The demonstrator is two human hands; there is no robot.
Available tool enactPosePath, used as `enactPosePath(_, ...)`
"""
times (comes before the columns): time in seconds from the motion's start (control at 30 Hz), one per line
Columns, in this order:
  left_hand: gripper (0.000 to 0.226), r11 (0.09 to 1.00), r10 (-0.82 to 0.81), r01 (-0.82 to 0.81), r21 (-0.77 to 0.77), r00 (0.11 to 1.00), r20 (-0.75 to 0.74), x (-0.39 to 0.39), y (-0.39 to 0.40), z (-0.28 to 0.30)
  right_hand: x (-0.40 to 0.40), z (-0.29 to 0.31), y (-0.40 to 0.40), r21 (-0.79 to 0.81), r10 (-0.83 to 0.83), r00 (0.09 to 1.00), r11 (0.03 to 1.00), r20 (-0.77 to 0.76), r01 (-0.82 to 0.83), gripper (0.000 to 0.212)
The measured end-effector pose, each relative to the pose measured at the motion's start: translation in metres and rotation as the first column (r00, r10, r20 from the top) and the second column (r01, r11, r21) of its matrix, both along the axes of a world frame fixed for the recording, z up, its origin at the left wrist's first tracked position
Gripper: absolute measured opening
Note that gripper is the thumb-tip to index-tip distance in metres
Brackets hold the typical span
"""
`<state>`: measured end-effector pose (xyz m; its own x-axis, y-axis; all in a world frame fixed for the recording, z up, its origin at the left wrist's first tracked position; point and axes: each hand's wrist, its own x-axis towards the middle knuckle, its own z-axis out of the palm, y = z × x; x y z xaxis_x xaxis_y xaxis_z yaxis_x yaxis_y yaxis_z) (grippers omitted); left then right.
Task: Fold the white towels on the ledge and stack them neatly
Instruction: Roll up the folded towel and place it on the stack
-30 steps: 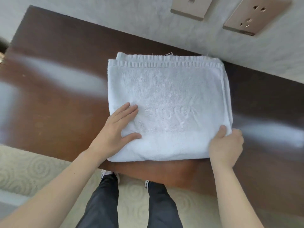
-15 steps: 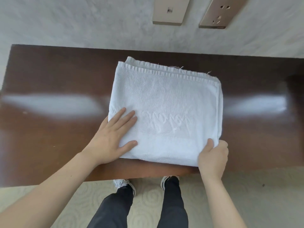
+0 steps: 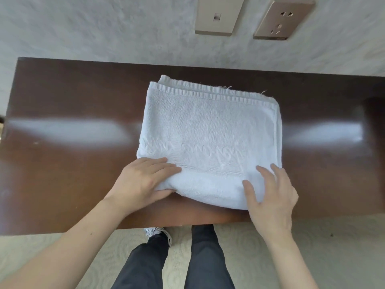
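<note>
A folded white towel (image 3: 208,130) with a woven pattern lies flat in the middle of the dark brown ledge (image 3: 73,101), its hemmed edges toward the wall. My left hand (image 3: 141,182) pinches the near left corner, fingers on top and thumb tucked under the fold. My right hand (image 3: 270,197) rests flat on the near right corner with its fingers spread and holds nothing. I see a single folded bundle and no other towel.
The ledge runs along a pale textured wall with a switch plate (image 3: 218,15) and a power socket (image 3: 284,18). Its front edge is just behind my wrists. Below it are my legs, a shoe (image 3: 160,232) and patterned carpet.
My left hand slid down to the near left corner and took hold of it. My right hand let go of the near right edge and now lies flat on top.
</note>
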<state>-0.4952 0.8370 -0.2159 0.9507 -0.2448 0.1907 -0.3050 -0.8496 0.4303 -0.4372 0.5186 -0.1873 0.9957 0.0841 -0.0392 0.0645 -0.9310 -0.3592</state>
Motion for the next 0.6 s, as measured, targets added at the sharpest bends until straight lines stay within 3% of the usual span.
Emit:
enactPosePath(0.1,0.044,1.0,-0.008,0.005,-0.013,0.98,-0.197,0.018,0.007,0.021,-0.007,0.003,0.011,-0.02,0.373,0.916,0.925,-0.145,-0.38,0.072)
enactPosePath(0.2,0.043,0.999,0.035,-0.039,0.001,0.888,-0.458,0.038,0.009,0.042,-0.003,-0.006,0.015,-0.052,0.524,0.816,0.833,-0.245,-0.551,0.084)
enactPosePath(0.27,0.04,0.999,0.029,-0.036,-0.002,0.833,-0.552,0.05,0.011,0.048,0.008,-0.011,0.013,-0.072,0.554,0.802,0.811,-0.224,-0.58,0.079)
enactPosePath(0.4,0.047,0.983,0.079,-0.17,-0.069,0.733,-0.676,0.065,0.02,0.057,0.048,0.015,0.012,0.15,0.537,0.805,0.843,-0.253,-0.516,0.051)
enactPosePath(0.47,0.054,0.97,0.135,-0.238,-0.051,0.702,-0.699,0.067,0.021,0.059,0.074,0.035,0.015,0.225,0.533,0.743,0.846,-0.406,-0.484,0.039)
enactPosePath(0.6,0.075,0.987,0.155,-0.123,0.102,0.891,-0.426,0.067,0.009,0.059,0.119,0.051,0.024,0.269,0.534,0.623,0.839,-0.572,-0.472,0.031)
